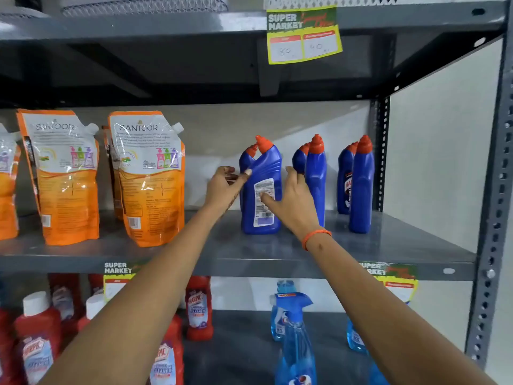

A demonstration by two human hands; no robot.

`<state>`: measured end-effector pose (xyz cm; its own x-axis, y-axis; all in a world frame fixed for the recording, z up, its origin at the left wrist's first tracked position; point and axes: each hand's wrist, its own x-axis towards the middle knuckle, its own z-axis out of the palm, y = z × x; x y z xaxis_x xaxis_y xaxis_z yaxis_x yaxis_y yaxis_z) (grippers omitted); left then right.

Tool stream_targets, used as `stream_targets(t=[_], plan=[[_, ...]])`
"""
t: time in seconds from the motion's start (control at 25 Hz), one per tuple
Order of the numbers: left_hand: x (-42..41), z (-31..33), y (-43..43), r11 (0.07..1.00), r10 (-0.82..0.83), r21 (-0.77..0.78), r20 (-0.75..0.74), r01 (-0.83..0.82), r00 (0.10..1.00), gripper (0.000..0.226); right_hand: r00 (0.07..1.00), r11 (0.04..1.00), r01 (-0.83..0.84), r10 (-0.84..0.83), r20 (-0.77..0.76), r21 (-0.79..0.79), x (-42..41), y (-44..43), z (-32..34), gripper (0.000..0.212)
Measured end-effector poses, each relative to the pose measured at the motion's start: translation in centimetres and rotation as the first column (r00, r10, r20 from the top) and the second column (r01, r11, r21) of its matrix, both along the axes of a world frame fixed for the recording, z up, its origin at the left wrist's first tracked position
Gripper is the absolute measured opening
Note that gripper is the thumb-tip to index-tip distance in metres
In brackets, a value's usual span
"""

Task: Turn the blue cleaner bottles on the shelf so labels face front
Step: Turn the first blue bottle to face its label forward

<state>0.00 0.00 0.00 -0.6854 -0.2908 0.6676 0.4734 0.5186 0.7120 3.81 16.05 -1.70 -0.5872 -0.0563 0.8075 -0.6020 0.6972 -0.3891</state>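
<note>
At the centre of the frame, a glossy blue plastic cleaner bottle with a bent neck and an orange-red ribbed cap (pixel 261 187) is standing upright on the grey metal middle shelf (pixel 249 251), showing its white back label of small print and a barcode. The left hand (pixel 226 187) is cupping the bottle's left edge, thumb lying on the front and fingers curling behind. The right hand (pixel 291 201) is pressing against the right side, thumb on the label, fingers reaching around the back. Another blue bottle (pixel 245 162) is standing just behind it. Right of centre, two more pairs of blue bottles (pixel 316 176) (pixel 361 187) are standing side-on. Orange refill pouches (pixel 150 176) are sitting at the left.
</note>
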Motion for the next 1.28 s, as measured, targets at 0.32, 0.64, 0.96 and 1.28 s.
stream_targets(t=[0.32, 0.64, 0.96, 1.28], plan=[[-2.6, 1.4, -2.4, 0.846, -0.524, 0.173, 0.100, 0.504, 0.846, 0.012, 0.926, 0.961, 0.234, -0.266, 0.268, 0.146, -1.3, -3.8, -1.0, 0.087], [-2.9, 2.0, -2.1, 0.857, -0.507, 0.182, 0.134, 0.482, 0.851, 0.020, 0.887, 0.942, 0.329, -0.334, 0.319, 0.070, -1.5, -5.6, -1.1, 0.105], [-2.1, 3.1, -1.7, 0.860, -0.451, 0.274, 0.015, 0.430, 0.892, 0.026, 0.923, 0.964, 0.263, -0.263, 0.280, 0.039, -3.0, -4.9, 0.2, 0.110], [-2.1, 3.3, -4.2, 0.583, -0.773, 0.439, 0.038, 0.684, 0.634, 0.024, 0.813, 0.906, -0.394, 0.422, 0.402, -0.156, -4.1, -2.5, 2.4, 0.064]])
